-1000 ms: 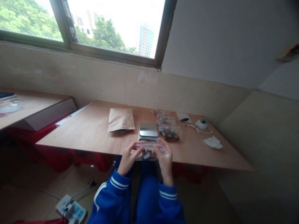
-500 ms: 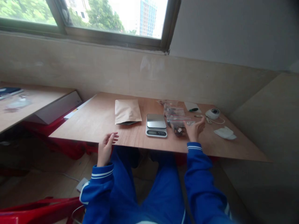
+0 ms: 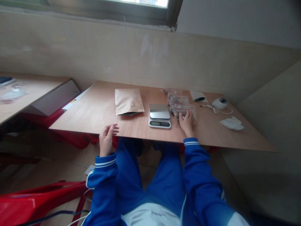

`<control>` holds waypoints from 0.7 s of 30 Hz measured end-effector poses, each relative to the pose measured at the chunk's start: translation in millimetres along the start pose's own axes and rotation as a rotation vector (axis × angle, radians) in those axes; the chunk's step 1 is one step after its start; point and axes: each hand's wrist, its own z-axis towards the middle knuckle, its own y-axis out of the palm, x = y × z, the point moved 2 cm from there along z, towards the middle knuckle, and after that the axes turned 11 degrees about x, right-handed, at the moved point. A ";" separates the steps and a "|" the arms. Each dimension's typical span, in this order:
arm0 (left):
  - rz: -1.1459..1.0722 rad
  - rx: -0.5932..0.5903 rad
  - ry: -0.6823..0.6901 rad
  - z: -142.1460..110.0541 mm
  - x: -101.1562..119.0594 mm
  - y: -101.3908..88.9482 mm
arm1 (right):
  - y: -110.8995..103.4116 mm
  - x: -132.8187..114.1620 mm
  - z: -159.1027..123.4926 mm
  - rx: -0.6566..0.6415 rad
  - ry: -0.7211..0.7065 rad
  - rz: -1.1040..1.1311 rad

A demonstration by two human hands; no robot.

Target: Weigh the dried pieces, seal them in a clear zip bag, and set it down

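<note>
My right hand (image 3: 187, 123) lies over the nearest of several clear zip-lock bags (image 3: 181, 108), thumb and fingers apart and touching the plastic. Small dark items show inside the bags, too unclear to name. My left hand (image 3: 107, 137) hovers by the table's front edge with fingers spread and nothing in it. Between the hands stands a white digital kitchen scale (image 3: 159, 124) with a bare metal plate. Left of it a brown kraft paper pouch (image 3: 129, 101) lies flat, its dark mouth towards me and slightly parted.
At the right of the wooden table (image 3: 211, 133) are a white dome camera (image 3: 219, 103) with its cable, a crumpled white tissue (image 3: 232, 123), and a green marker (image 3: 199, 99) on white paper. A red plastic chair (image 3: 35, 201) stands at lower left. Another table (image 3: 42, 86) is further left.
My right hand has moved left and come down onto the nearest zip-lock bag. My left hand keeps its open pose. The view has tilted downward.
</note>
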 end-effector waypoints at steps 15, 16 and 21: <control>0.076 0.014 0.050 -16.3 5.1 1.2 | -54.3 -28.1 -29.7 0.278 0.057 0.180; 0.072 0.062 0.060 -21.2 1.8 -1.0 | -67.9 -27.3 -43.7 0.351 0.045 0.206; 0.184 0.113 0.007 -60.0 -54.9 -33.7 | -118.0 18.4 -149.1 0.600 0.198 0.221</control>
